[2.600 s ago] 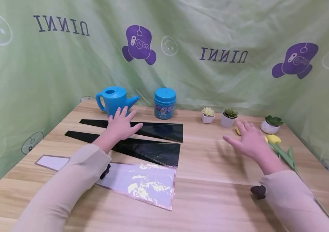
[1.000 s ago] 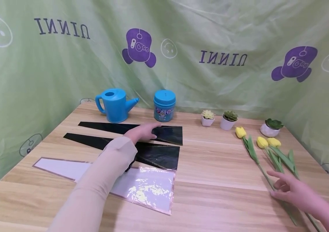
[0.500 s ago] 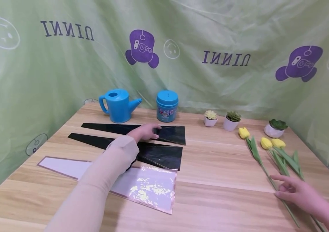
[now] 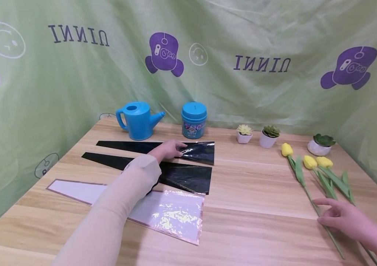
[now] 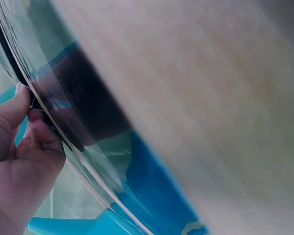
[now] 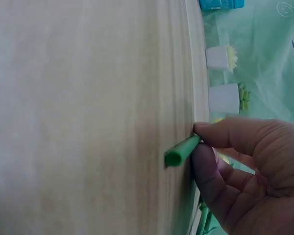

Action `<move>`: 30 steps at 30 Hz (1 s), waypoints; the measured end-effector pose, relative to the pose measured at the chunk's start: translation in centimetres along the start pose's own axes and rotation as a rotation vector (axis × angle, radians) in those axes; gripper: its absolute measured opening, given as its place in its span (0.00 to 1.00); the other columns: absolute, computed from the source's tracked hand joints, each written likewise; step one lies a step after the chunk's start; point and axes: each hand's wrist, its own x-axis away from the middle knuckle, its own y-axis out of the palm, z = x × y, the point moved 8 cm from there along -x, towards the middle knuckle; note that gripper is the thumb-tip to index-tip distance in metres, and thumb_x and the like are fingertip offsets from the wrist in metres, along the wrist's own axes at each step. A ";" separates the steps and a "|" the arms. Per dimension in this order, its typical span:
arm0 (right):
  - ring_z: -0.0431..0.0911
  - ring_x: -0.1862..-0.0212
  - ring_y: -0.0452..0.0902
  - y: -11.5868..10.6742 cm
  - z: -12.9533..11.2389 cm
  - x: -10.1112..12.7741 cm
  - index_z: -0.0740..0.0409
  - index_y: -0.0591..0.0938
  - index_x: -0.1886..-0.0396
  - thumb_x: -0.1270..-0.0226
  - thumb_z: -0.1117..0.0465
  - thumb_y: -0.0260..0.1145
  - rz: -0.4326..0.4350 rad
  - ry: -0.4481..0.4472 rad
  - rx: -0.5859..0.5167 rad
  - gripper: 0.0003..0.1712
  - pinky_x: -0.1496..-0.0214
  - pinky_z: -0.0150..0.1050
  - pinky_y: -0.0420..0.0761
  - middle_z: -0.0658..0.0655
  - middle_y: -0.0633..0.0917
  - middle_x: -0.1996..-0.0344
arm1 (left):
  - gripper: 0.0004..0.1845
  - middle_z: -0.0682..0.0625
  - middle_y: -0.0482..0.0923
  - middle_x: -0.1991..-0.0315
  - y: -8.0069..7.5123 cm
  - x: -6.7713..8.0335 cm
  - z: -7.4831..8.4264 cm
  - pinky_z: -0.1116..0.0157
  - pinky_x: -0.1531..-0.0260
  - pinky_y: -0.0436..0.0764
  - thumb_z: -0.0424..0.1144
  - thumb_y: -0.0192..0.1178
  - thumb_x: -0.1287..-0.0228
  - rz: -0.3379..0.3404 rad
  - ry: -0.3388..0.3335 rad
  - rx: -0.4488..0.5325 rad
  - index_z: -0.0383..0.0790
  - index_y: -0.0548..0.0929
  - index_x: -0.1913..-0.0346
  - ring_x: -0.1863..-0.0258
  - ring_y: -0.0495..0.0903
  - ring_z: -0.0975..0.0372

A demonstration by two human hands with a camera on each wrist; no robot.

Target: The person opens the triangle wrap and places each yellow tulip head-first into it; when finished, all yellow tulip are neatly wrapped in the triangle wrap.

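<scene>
Along the back of the wooden table (image 4: pixel 251 207), a row of containers. Blue watering can (image 4: pixel 139 123) upright at the left, top hole open, inside too dark to read. Next, blue jar (image 4: pixel 194 127) with its lid on; contents hidden. Then three white planters: small pot (image 4: pixel 244 139) holding a pale yellow succulent, taller pot (image 4: pixel 268 141) with a green one, low bowl (image 4: pixel 318 148) with a dark green one near the far right corner.

Tabletop light, wood-grained. Green curtain (image 4: pixel 215 92) behind and at both sides, printed with purple figures and lettering. Three tapered sheets lie at left, wide ends to the right: farther black sheet (image 4: pixel 198 152), nearer black sheet (image 4: pixel 188 178), glossy pale sheet (image 4: pixel 175 214) with a pinkish border.

Left hand (image 4: pixel 166 149) on the farther black sheet, thumb and finger pinching a thin edge of it; the left forearm crosses above the other two. Right hand (image 4: pixel 346 220) pinches the stem of the leftmost yellow tulip (image 4: pixel 299 173) between thumb and finger; two more tulips (image 4: pixel 328 186) lie just to its right.

Wood grain shows from the sheets' wide ends across to the tulip stems. Back edge meets the curtain.
</scene>
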 end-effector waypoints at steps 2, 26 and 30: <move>0.36 0.77 0.68 0.0 -0.1 -0.1 0.75 0.64 0.40 0.41 0.62 0.64 -0.005 0.018 -0.005 0.34 0.74 0.32 0.68 0.52 0.79 0.75 | 0.24 0.43 0.73 0.44 0.0 0.1 -0.1 0.57 0.48 0.70 0.38 0.57 0.36 -0.001 -0.013 0.017 0.48 0.70 0.36 0.54 0.72 0.56; 0.39 0.76 0.71 0.7 0.1 -1.1 0.76 0.66 0.43 0.41 0.61 0.63 -0.044 0.062 -0.010 0.31 0.73 0.33 0.70 0.51 0.79 0.76 | 0.22 0.44 0.69 0.37 -0.1 0.0 -0.6 0.58 0.37 0.62 0.36 0.56 0.35 0.072 -0.013 0.042 0.42 0.72 0.38 0.35 0.64 0.54; 0.38 0.74 0.70 0.7 0.4 -1.0 0.76 0.67 0.44 0.41 0.60 0.63 -0.046 0.080 0.022 0.31 0.72 0.32 0.68 0.50 0.80 0.75 | 0.19 0.42 0.73 0.44 -0.1 -0.4 -0.3 0.58 0.42 0.67 0.36 0.58 0.37 0.107 -0.030 0.035 0.40 0.73 0.43 0.43 0.70 0.53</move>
